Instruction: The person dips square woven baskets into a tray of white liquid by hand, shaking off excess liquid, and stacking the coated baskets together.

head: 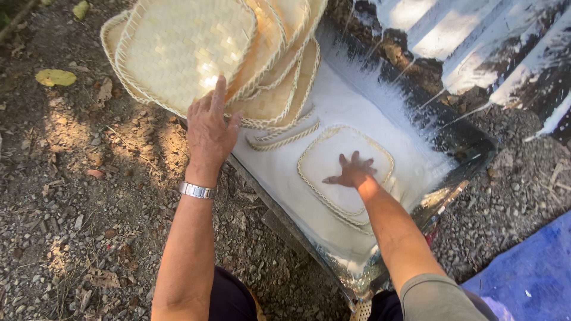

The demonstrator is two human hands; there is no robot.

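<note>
A: Outdoors on gravel (71, 196), a person leans over a foil-lined trough (470, 148) filled with white liquid. The right hand (352, 172), fingers spread flat, presses a square woven tray (324, 160) down into the liquid near the middle of the trough; it grips nothing.

B: And the left hand (209, 128)?

A: Open too, palm resting against a stack of dry woven trays (196, 47) leaning over the trough's far left corner. A metal watch (197, 190) is on that wrist.

B: So which step?

A: Seemingly soaking or coating one tray. The next move likely calls for a pinch on its corded rim to lift it clear, dripping.
</note>
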